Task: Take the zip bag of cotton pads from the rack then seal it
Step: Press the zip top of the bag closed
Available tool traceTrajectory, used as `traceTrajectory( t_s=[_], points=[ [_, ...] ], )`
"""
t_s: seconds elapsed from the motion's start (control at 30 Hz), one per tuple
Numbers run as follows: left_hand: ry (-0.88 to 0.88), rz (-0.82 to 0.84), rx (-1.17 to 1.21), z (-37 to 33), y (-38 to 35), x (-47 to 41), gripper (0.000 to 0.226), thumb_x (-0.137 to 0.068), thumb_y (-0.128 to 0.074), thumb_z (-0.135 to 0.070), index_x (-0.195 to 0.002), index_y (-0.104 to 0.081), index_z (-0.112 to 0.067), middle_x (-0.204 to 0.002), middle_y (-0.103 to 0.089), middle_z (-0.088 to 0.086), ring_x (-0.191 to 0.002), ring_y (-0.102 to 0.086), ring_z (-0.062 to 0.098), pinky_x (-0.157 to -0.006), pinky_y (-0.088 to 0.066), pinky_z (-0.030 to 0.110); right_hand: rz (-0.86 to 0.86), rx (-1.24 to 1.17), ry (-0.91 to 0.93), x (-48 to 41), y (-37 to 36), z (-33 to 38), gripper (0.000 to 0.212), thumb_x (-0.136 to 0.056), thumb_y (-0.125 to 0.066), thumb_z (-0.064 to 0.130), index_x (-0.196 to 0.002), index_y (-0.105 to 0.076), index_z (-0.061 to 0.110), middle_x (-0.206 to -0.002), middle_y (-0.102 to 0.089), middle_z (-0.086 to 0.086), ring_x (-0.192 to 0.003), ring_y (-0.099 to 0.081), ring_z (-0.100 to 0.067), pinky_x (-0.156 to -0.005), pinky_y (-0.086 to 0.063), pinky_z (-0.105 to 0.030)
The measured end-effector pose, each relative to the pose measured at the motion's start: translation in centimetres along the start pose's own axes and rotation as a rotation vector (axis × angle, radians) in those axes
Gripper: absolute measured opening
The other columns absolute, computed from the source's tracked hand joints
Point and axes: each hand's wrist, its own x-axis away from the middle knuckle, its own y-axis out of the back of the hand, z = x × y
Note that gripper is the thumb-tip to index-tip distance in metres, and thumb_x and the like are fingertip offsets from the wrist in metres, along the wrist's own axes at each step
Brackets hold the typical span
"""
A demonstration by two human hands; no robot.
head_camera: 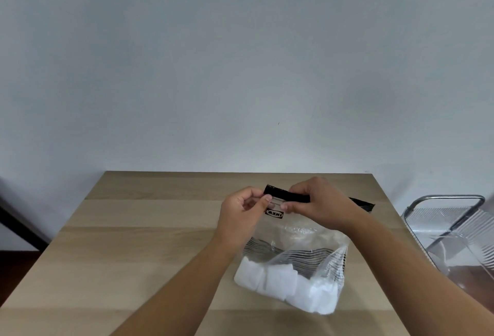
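Note:
A clear zip bag (299,239) with a black top strip and black stripes lies on the wooden table (149,250). White cotton pads (288,285) fill its near end. My left hand (242,215) pinches the left end of the black zip strip. My right hand (318,202) pinches the strip just to the right of it, thumb and fingers closed on the seal. The strip's right end (363,203) sticks out beyond my right wrist.
A metal wire rack (449,218) stands off the table's right edge, with a clear plastic container (465,258) in it. A plain grey wall rises behind the table. A dark piece of furniture shows at the far left edge.

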Motion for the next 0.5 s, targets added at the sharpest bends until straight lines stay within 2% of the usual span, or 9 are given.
traceTrajectory(
  t_s=[0.1,0.17,0.23,0.3,0.43,0.5],
  points=[
    [0.002,0.029,-0.001,-0.2,0.0,0.2,0.011,-0.079,-0.071,-0.012,-0.078,-0.072,-0.023,-0.072,-0.071,-0.005,-0.071,-0.062,0.008,-0.071,-0.051,0.021,-0.011,0.014,0.006,-0.1,-0.1,0.2,0.023,-0.077,-0.072,0.033,-0.064,-0.069,0.015,-0.049,-0.054,0.006,-0.042,-0.039,-0.004,-0.042,-0.029,-0.016],
    [0.009,0.057,0.012,-0.4,-0.1,0.3,0.012,-0.078,-0.071,-0.013,-0.074,-0.073,-0.025,-0.065,-0.068,-0.01,-0.065,-0.058,0.004,-0.065,-0.048,0.016,-0.012,0.029,0.02,-0.1,-0.2,0.4,0.022,-0.078,-0.071,0.03,-0.064,-0.069,0.013,-0.049,-0.054,0.006,-0.041,-0.04,-0.004,-0.042,-0.03,-0.016],
    [0.024,0.059,0.017,-0.5,-0.1,0.3,0.015,-0.079,-0.071,-0.013,-0.069,-0.072,-0.025,-0.061,-0.064,-0.011,-0.062,-0.055,0.006,-0.062,-0.045,0.018,-0.008,0.056,0.033,-0.2,-0.4,0.6,0.022,-0.079,-0.07,0.029,-0.064,-0.068,0.013,-0.051,-0.056,0.006,-0.042,-0.042,-0.003,-0.044,-0.031,-0.017],
    [0.037,0.039,-0.001,-0.5,0.0,0.1,0.016,-0.078,-0.071,-0.013,-0.066,-0.071,-0.023,-0.062,-0.062,-0.005,-0.064,-0.053,0.011,-0.065,-0.043,0.025,-0.009,0.05,0.036,-0.2,-0.6,0.6,0.023,-0.079,-0.07,0.03,-0.064,-0.068,0.013,-0.053,-0.059,0.003,-0.042,-0.041,-0.004,-0.044,-0.029,-0.018],
    [0.059,0.017,-0.003,-0.5,0.4,-0.1,0.016,-0.078,-0.071,-0.013,-0.064,-0.07,-0.02,-0.068,-0.064,0.006,-0.068,-0.054,0.017,-0.069,-0.043,0.034,0.037,0.022,-0.022,-0.2,0.0,0.1,0.021,-0.071,-0.077,0.038,-0.065,-0.07,0.019,-0.045,-0.045,0.008,-0.042,-0.034,-0.005,-0.044,-0.026,-0.019],
    [0.076,-0.005,0.017,-0.5,0.8,-0.3,0.015,-0.078,-0.071,-0.013,-0.064,-0.071,-0.019,-0.071,-0.066,0.009,-0.07,-0.056,0.019,-0.071,-0.045,0.036,0.04,0.045,-0.059,-0.2,0.4,-0.3,0.022,-0.068,-0.079,0.037,-0.058,-0.066,0.022,-0.045,-0.043,0.009,-0.045,-0.034,-0.007,-0.048,-0.028,-0.024]
  ],
)
